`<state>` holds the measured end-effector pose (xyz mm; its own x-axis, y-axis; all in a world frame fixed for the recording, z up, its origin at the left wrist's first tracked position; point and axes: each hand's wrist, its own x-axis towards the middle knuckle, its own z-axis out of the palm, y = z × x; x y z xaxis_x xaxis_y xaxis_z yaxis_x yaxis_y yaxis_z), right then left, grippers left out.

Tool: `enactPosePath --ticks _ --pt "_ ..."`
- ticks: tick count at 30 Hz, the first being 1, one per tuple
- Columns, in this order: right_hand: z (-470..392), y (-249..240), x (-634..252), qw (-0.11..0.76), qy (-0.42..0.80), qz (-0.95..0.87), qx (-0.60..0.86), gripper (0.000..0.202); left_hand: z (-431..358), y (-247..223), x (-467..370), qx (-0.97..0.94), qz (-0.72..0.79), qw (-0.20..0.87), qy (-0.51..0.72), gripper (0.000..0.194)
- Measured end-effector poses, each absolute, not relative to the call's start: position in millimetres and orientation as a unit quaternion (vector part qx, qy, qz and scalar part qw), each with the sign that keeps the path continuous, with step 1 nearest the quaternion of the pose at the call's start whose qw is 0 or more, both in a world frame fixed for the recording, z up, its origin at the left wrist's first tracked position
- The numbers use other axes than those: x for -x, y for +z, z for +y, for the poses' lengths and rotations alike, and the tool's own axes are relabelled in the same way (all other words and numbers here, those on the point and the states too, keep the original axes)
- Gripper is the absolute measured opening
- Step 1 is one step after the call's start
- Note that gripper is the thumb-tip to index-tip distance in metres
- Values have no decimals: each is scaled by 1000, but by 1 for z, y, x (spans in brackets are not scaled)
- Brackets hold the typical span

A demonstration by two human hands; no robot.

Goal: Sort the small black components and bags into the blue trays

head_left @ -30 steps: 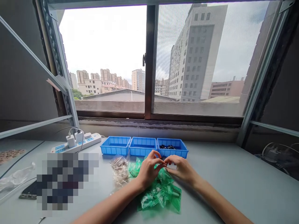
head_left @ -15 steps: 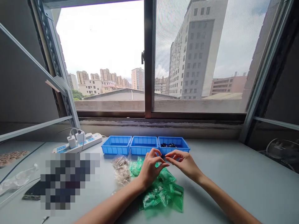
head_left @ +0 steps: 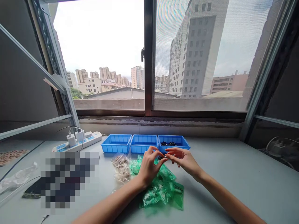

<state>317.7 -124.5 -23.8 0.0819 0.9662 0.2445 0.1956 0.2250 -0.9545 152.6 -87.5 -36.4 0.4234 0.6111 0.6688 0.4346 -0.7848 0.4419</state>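
Observation:
My left hand (head_left: 149, 166) is closed in a pinch, thumb against fingers, on a small black part (head_left: 160, 157) that is mostly hidden. Facing it from the right, my right hand (head_left: 184, 160) has thumb and fingers brought together close by the left fingertips; what they grip is too small to make out. Both hands hover over a heap of green plastic bags (head_left: 161, 193). To the left of the heap lies a clear bag of small metallic-looking pieces (head_left: 121, 168). Just behind my hands stands a blue bin (head_left: 185, 144) with small black parts (head_left: 169, 143) in it.
Two more blue bins, a middle one (head_left: 143, 148) and a left one (head_left: 116, 148), continue the row. A white power strip (head_left: 93, 139) with plugs sits at the back left. A phone-like dark object (head_left: 32, 189), partly blurred out, and crumpled clear plastic (head_left: 21, 180) lie left.
My fingertips have drawn closer together, the left thumb and fingers now pinching the black part. The right fingers have curled slightly. The view has tilted a little.

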Motion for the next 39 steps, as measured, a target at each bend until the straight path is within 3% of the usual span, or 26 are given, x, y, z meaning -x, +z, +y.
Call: enactPosePath --ticks 20,39 --pt "-123 -27 -318 536 405 -530 518 48 -87 -36 -153 -847 299 95 429 13" --pt "-129 -22 -312 496 533 -493 475 59 -89 -35 -154 -863 252 106 425 19"
